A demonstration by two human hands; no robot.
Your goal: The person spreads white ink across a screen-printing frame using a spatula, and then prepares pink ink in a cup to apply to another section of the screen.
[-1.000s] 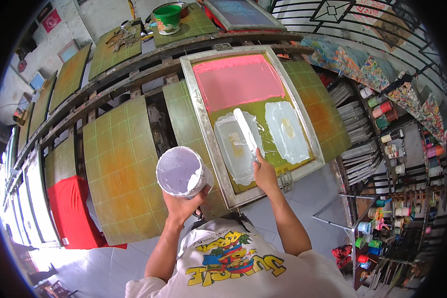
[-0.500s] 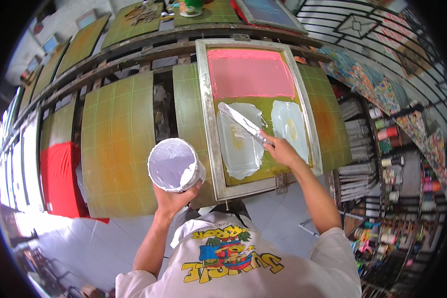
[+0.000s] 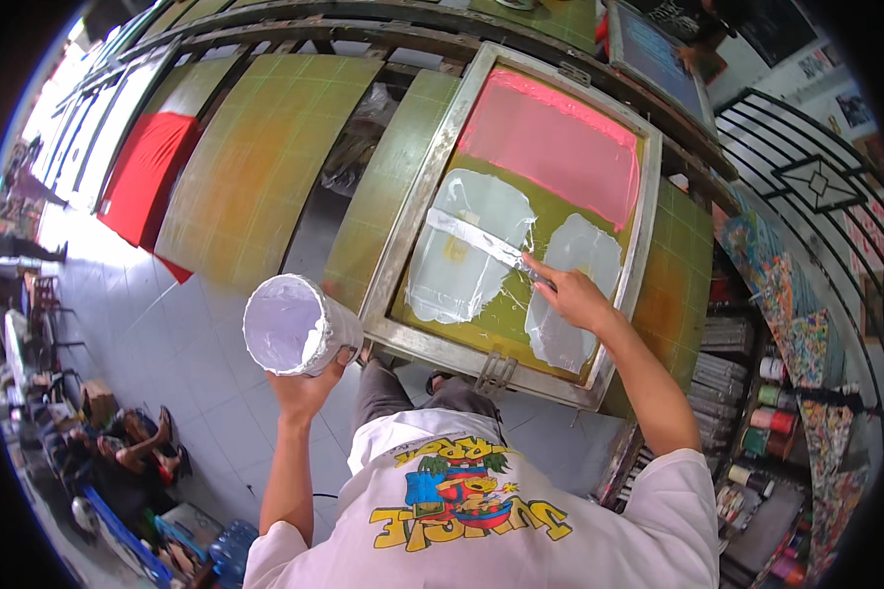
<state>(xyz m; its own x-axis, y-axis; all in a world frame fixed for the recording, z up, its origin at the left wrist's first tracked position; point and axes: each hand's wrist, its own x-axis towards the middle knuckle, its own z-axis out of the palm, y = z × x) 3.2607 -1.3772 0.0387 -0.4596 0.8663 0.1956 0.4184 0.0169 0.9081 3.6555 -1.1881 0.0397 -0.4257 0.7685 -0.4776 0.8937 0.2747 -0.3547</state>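
My left hand (image 3: 306, 391) is closed around the underside of a tub (image 3: 283, 319) smeared with pale lavender-white ink, its mouth tilted toward me. In my right hand (image 3: 578, 296) is the handle of a long ink spatula (image 3: 473, 239), its blade coated in white. The blade lies across the left one of two pale ink patches (image 3: 467, 280) on a screen printing frame (image 3: 388, 265); whether it touches the mesh I cannot tell. The second pale patch (image 3: 572, 260) is partly under my right hand. Pink ink (image 3: 550, 142) covers the frame's far part.
Flat greenish printing boards (image 3: 255, 147) line the rack to the left, with a red cloth (image 3: 147, 177) over one. Another framed screen (image 3: 663, 69) stands far right, with a person's hand at its edge. Shelves of ink containers (image 3: 771, 422) stand on the right. A person sits lower left.
The view has turned, so the screen frame now appears tilted. My left hand with the tub is farther left of the frame. The spatula is still over the left patch.
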